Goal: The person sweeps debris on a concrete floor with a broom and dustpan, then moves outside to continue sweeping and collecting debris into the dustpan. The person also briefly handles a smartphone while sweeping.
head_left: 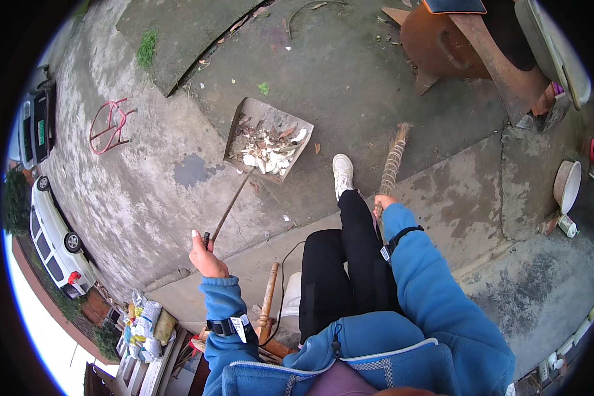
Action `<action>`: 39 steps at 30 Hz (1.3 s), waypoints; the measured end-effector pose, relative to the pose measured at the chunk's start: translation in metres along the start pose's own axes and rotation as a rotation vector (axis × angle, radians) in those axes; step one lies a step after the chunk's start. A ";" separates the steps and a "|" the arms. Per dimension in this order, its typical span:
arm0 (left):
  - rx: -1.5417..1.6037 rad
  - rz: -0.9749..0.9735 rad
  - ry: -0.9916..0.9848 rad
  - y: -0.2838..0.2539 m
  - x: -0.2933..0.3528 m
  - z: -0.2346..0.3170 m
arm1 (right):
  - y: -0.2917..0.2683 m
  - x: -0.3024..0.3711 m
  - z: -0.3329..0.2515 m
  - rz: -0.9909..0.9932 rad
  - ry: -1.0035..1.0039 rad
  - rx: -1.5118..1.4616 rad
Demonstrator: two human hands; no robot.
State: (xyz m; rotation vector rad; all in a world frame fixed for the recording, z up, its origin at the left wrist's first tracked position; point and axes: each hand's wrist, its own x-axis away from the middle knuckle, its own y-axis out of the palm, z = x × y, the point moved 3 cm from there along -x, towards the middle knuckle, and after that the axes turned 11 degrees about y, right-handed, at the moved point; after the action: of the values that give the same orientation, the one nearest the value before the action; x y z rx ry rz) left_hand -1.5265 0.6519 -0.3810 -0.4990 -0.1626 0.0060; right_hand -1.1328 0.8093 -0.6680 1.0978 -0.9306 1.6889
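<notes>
My left hand [208, 256] is closed round the dark grip of a long-handled dustpan [237, 125]. The pan is square and metal, with its thin rod running up toward me from the pan's near side. Inside lie white broken pieces [264, 160], dry leaves and brown scraps. My right hand [383, 202] grips the near end of a short straw broom [394, 158], bound round with cord. Its bristle end points away from me, to the right of my white shoe [342, 173]. Broom and dustpan are apart.
A pink-red metal frame [109, 125] lies on the concrete at left. Parked vehicles [51, 237] stand beyond it. A rusty metal drum-like object [442, 43] is at far right, a white basin [567, 186] below it. Wooden pieces [268, 294] and a cable are near my left side.
</notes>
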 end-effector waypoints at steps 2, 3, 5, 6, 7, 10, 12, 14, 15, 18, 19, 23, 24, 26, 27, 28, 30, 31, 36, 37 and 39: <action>-0.007 0.062 0.069 0.004 -0.028 0.004 | 0.065 0.020 -0.002 -0.157 -0.073 0.040; -0.025 0.007 -0.007 -0.001 -0.044 0.011 | 0.083 0.031 -0.008 -0.239 -0.080 0.142; -0.036 0.024 -0.052 -0.008 -0.075 0.019 | 0.106 0.048 -0.014 -0.099 -0.194 0.320; -0.050 0.039 -0.071 -0.013 -0.092 0.021 | 0.106 0.056 -0.016 -0.029 -0.236 0.353; -0.044 0.060 -0.083 -0.017 -0.107 0.023 | 0.103 0.061 -0.015 -0.035 -0.251 0.295; 0.012 -0.045 -0.129 -0.022 -0.149 0.028 | 0.065 0.064 -0.015 0.030 -0.207 0.075; -0.017 -0.048 -0.127 -0.017 -0.178 0.021 | 0.038 0.057 -0.022 0.159 -0.098 -0.028; -0.012 -0.112 -0.147 -0.007 -0.210 0.011 | 0.038 0.044 -0.039 0.215 -0.038 -0.091; -0.013 -0.160 -0.172 -0.001 -0.229 0.006 | 0.049 0.036 -0.055 0.270 -0.042 -0.083; -0.015 -0.215 -0.208 -0.005 -0.269 -0.006 | 0.153 0.008 -0.098 0.411 -0.079 -0.006; -0.003 -0.234 -0.208 -0.006 -0.282 -0.006 | 0.201 0.006 -0.095 0.534 -0.140 0.149; 0.012 -0.279 -0.207 -0.003 -0.339 0.006 | 0.361 0.021 -0.050 0.545 -0.261 0.465; 0.017 -0.289 -0.189 -0.005 -0.347 0.009 | 0.373 0.027 -0.037 0.444 -0.250 0.514; -0.007 -0.312 -0.156 -0.007 -0.359 0.014 | 0.365 0.043 -0.019 0.384 -0.321 0.610; -0.023 -0.295 -0.152 -0.009 -0.365 0.016 | 0.358 0.051 -0.006 0.357 -0.382 0.654; -0.041 -0.264 -0.169 -0.012 -0.370 0.016 | 0.345 0.056 0.015 0.314 -0.318 0.537; -0.064 -0.298 -0.146 -0.010 -0.386 0.017 | 0.317 0.059 0.056 0.348 -0.248 0.372; -0.067 -0.314 -0.144 -0.013 -0.388 0.014 | 0.293 0.052 0.080 0.353 -0.200 0.179; -0.133 -0.331 -0.093 -0.021 -0.412 -0.005 | 0.200 -0.012 0.183 0.180 0.198 -0.510; -0.161 -0.352 -0.082 -0.018 -0.426 -0.007 | 0.210 -0.028 0.178 0.135 0.188 -0.529; -0.166 -0.395 -0.087 -0.026 -0.441 -0.010 | 0.239 -0.053 0.167 0.147 0.217 -0.534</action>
State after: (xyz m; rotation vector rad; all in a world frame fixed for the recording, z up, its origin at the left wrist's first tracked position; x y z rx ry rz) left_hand -1.9609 0.6037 -0.4453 -0.6260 -0.3469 -0.3742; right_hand -1.3017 0.5669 -0.6912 0.4919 -1.2472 1.5077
